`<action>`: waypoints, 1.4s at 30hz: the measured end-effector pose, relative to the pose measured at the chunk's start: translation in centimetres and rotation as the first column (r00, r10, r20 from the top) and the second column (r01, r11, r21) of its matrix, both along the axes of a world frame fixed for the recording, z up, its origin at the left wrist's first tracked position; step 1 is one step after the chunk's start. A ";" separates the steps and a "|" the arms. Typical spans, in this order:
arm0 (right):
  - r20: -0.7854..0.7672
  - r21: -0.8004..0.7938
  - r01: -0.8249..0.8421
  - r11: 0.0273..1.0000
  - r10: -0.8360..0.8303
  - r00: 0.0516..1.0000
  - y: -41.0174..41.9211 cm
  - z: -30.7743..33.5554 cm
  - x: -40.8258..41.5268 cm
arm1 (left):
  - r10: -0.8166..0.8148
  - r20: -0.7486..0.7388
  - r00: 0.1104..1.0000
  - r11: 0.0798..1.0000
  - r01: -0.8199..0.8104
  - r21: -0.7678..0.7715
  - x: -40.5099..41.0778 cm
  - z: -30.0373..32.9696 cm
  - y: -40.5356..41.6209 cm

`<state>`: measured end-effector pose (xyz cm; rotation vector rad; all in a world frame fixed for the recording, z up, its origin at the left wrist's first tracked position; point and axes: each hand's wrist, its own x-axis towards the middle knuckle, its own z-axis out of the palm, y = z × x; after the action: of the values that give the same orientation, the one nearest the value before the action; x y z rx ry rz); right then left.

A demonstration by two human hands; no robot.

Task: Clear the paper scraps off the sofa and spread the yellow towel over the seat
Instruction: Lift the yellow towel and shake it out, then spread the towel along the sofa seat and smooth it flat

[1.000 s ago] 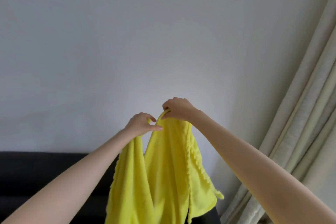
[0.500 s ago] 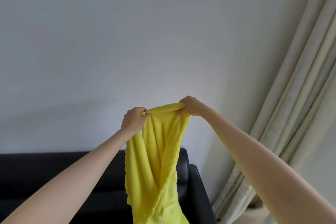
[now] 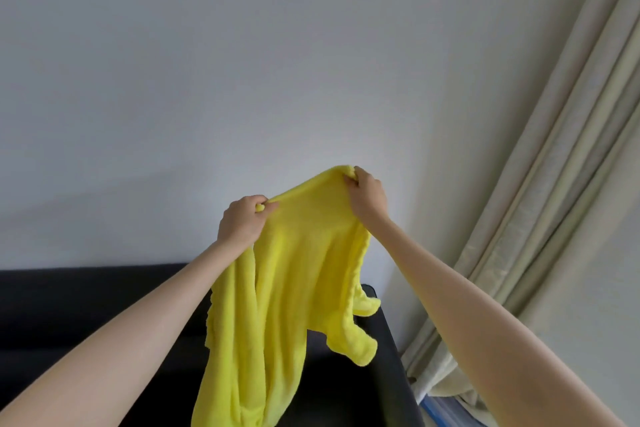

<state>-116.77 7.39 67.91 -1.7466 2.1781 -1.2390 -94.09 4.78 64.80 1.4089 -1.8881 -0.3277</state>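
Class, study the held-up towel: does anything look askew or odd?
Yes. The yellow towel hangs bunched and twisted between the left hand and the higher right hand, above the black sofa.

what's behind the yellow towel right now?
Behind the yellow towel, held up by the left hand and right hand, are the black sofa and grey wall. The seat area directly behind it is covered.
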 end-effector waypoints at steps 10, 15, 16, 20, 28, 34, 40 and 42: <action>0.158 0.089 -0.260 0.962 0.244 0.957 2.6 -3.2 4.1 | -0.124 -0.004 0.992 0.973 0.122 0.198 5.6 -5.5 3.4; 0.220 0.138 -0.307 0.942 0.273 0.937 5.1 -4.4 6.0 | -0.161 0.012 0.987 0.932 0.148 0.331 8.8 -6.6 6.2; 0.226 0.148 -0.306 0.940 0.269 0.936 5.8 -4.8 6.2 | -0.141 0.016 0.990 0.928 0.126 0.350 9.2 -6.9 7.0; 0.268 0.224 -0.310 0.924 0.247 0.931 9.3 -6.8 6.3 | -0.085 0.088 0.992 0.908 0.041 0.416 10.3 -7.6 11.2; 0.369 0.350 -0.456 0.818 0.327 0.870 16.8 -11.2 8.1 | -0.067 0.215 0.974 0.890 -0.039 0.455 11.4 -9.7 19.4; 0.386 0.371 -0.560 0.741 0.425 0.819 17.9 -11.0 9.6 | 0.112 0.287 0.951 0.920 -0.208 0.331 12.1 -7.8 19.9; 0.362 0.392 -0.441 0.808 0.305 0.881 14.6 -13.9 7.8 | 0.202 0.353 0.913 0.914 -0.306 0.266 12.9 -7.9 16.0; 0.368 0.437 -0.395 0.808 0.240 0.898 13.4 -16.5 6.3 | 0.222 0.399 0.890 0.904 -0.341 0.258 13.4 -9.5 14.4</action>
<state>-110.50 20.80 51.45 -1.5052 1.7266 -0.7036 -80.68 19.16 55.28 2.0642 -1.9310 -0.2496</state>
